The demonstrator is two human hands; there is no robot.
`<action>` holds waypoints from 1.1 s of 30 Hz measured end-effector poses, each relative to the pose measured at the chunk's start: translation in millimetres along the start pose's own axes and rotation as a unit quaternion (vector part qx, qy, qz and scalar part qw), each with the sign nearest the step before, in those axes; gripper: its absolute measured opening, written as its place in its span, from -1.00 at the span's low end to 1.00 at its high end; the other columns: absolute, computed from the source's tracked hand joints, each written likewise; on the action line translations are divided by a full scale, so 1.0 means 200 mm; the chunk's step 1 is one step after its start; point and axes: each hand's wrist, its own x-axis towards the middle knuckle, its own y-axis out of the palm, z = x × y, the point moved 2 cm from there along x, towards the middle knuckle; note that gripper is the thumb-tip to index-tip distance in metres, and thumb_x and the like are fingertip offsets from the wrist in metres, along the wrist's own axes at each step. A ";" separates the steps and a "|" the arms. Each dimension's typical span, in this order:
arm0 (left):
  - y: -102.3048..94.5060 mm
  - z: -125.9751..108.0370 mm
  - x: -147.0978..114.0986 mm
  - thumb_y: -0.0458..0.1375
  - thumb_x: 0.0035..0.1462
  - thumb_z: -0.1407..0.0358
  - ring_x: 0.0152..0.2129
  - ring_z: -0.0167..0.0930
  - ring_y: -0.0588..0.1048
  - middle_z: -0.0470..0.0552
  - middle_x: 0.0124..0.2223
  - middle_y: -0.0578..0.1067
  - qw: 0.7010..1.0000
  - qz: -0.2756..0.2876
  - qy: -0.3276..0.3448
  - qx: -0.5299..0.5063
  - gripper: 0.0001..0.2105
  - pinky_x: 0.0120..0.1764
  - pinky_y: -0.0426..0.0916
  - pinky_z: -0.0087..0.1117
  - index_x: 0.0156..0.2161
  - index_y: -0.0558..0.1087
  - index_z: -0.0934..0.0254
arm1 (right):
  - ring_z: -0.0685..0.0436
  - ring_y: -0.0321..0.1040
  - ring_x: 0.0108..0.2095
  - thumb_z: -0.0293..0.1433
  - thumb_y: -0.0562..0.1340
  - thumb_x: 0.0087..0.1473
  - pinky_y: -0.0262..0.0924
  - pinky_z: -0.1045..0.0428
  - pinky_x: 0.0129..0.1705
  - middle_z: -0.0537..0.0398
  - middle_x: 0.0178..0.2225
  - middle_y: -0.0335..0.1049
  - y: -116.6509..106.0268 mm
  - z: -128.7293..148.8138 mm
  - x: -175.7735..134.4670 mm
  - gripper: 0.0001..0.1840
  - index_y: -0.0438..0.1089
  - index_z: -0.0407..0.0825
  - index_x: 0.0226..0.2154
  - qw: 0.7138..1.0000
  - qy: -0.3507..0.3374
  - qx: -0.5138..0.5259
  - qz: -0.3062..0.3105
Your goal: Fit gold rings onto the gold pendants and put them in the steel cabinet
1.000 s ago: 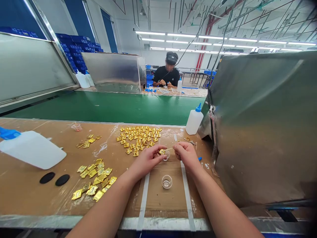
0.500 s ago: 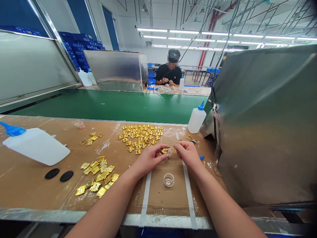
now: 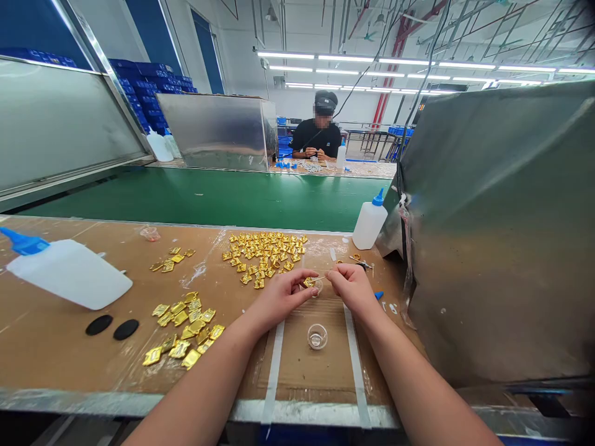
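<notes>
My left hand (image 3: 289, 296) is closed on a small gold piece (image 3: 309, 282), held between thumb and fingers. My right hand (image 3: 349, 284) pinches a thin pale stick (image 3: 320, 278), whose tip reaches the gold piece. Under the fingertips, a clear cup (image 3: 318, 288) is partly hidden. Nearer to me a second clear cup (image 3: 317, 336) stands on cardboard between two tape strips. Beyond my hands lies a large spread of gold pieces (image 3: 264, 251). More gold pieces (image 3: 188, 325) lie left of my left forearm.
A white bottle with blue cap (image 3: 369, 223) stands back right, near scissors (image 3: 360, 260) and a metal panel (image 3: 502, 235). Another bottle (image 3: 74, 272) lies left, behind two black discs (image 3: 126, 329). Across the green belt (image 3: 232, 195) sits a person (image 3: 316, 136).
My hands stay almost in place, with the gold piece and the stick still held. Across the belt, the other person's hands have come closer together.
</notes>
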 end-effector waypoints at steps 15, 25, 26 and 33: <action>-0.02 0.00 0.00 0.24 0.24 0.12 -0.54 -0.44 0.35 -0.12 -0.40 0.51 0.995 -0.025 0.025 0.095 -0.66 -0.42 0.19 -0.42 0.08 0.55 0.13 | 0.05 -0.12 -0.57 -0.23 0.15 -0.03 -0.20 0.06 -0.49 0.26 -0.66 -0.10 -0.02 0.03 -0.01 -0.62 0.00 0.02 -0.70 0.999 -0.025 -0.030 -0.026; -0.05 0.02 0.00 0.22 0.24 0.14 -0.49 -0.40 0.43 -0.11 -0.39 0.51 0.986 -0.136 -0.004 0.100 -0.66 -0.36 0.28 -0.39 0.09 0.54 0.13 | 0.02 -0.06 -0.57 -0.31 0.18 -0.05 -0.28 0.02 -0.50 0.24 -0.66 -0.10 0.00 -0.03 0.00 -0.65 0.07 0.00 -0.72 0.966 -0.015 -0.257 0.003; -0.04 0.02 0.01 0.23 0.23 0.15 -0.49 -0.40 0.44 -0.11 -0.38 0.53 0.986 -0.131 -0.004 0.102 -0.66 -0.35 0.29 -0.39 0.08 0.54 0.13 | 0.02 -0.05 -0.58 -0.31 0.19 -0.05 -0.28 0.02 -0.51 0.24 -0.67 -0.09 0.00 -0.04 0.00 -0.65 0.08 0.00 -0.72 0.964 -0.010 -0.264 0.008; -0.01 0.01 0.01 0.23 0.23 0.17 -0.47 -0.38 0.50 -0.09 -0.32 0.61 0.992 -0.094 0.001 0.079 -0.67 -0.31 0.35 -0.37 0.09 0.54 0.13 | 0.03 -0.09 -0.59 -0.25 0.16 -0.05 -0.28 0.04 -0.51 0.26 -0.66 -0.13 0.02 -0.05 0.02 -0.65 0.08 0.00 -0.71 0.973 0.030 -0.222 0.056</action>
